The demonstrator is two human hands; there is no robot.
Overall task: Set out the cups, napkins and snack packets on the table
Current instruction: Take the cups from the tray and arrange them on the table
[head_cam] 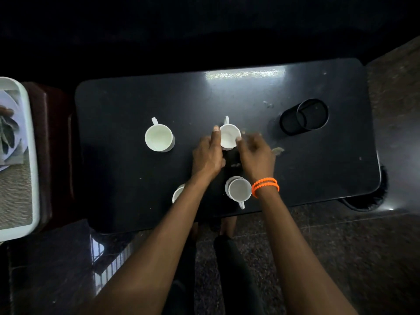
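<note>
Top-down look at a dark table (pixel 318 173) with four white cups on it. Both hands are on the far middle cup (pixel 230 136): left hand (pixel 208 155) with a finger up against its left rim, right hand (pixel 256 156) touching the right side. Its handle points away. Another cup (pixel 159 137) sits off to the left, one (pixel 238 189) is near the front edge by the right wrist's orange bracelet (pixel 265 186), and the fourth (pixel 178 193) is half hidden under the left forearm. A black mesh holder (pixel 304 117) stands to the right; a white tray (pixel 34 160) is at the far left.
</note>
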